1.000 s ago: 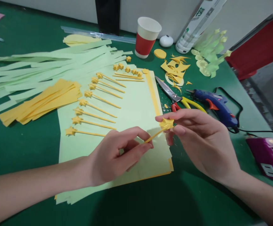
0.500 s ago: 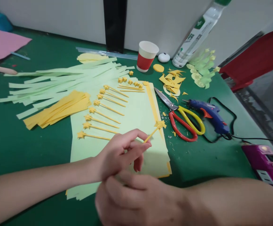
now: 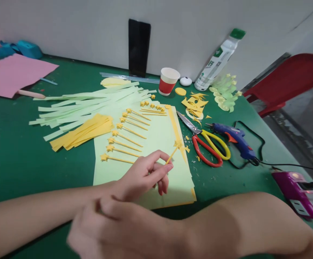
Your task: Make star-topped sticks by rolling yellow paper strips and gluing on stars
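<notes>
My left hand (image 3: 147, 174) pinches the thin stem of a yellow paper star stick (image 3: 171, 154) between thumb and fingertips, its star pointing up and away. Beneath this hand lie pale green paper sheets (image 3: 163, 133). A column of finished-looking yellow star sticks (image 3: 125, 152) is laid out on the sheets. Several loose small stars (image 3: 152, 105) and thin yellow sticks (image 3: 153, 112) lie at the top. My right hand (image 3: 118, 226), blurred, is curled closed in front of my left forearm; whether it touches the forearm or holds anything is hidden.
Scissors (image 3: 211, 144) and a blue glue gun (image 3: 234, 140) lie at right, near a purple power strip (image 3: 293, 190). Behind are a paper cup (image 3: 168, 82), a bottle (image 3: 215, 64) and a phone (image 3: 139, 48). Green strips (image 3: 97, 104) and yellow strips (image 3: 83, 131) lie left.
My right hand has moved left and toward me, along the left forearm. My left hand still pinches the star stick. The camera view has shifted up and to the left.
</notes>
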A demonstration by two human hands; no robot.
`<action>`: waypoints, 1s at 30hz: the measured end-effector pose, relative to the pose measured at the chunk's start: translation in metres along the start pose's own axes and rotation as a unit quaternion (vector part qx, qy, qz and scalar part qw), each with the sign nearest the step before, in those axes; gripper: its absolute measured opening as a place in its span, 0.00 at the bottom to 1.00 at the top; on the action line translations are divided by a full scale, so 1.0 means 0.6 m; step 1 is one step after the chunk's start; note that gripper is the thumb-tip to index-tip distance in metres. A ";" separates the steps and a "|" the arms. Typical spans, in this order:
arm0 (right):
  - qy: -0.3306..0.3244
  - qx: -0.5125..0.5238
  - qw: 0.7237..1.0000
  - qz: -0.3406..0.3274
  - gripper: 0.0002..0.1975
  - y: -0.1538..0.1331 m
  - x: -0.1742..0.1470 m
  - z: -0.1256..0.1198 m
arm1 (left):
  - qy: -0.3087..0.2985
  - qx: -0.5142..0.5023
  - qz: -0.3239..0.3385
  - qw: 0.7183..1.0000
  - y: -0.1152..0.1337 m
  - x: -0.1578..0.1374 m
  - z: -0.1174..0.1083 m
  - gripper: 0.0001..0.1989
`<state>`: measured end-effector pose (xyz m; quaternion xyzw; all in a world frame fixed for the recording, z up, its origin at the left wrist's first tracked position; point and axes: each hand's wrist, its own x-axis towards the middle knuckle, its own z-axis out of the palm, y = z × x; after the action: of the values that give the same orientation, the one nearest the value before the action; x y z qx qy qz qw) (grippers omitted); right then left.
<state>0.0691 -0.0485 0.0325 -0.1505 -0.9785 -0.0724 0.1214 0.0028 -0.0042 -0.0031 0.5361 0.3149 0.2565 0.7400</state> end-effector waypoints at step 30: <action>0.130 0.522 0.661 0.523 0.06 0.103 -0.084 -0.036 | 0.016 -0.059 0.056 0.997 -0.001 0.005 -0.002 0.07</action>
<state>0.1396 -0.0082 0.0466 -0.5383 -0.5903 0.5067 0.3242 0.0037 -0.0015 -0.0046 0.5041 0.2807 0.3247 0.7494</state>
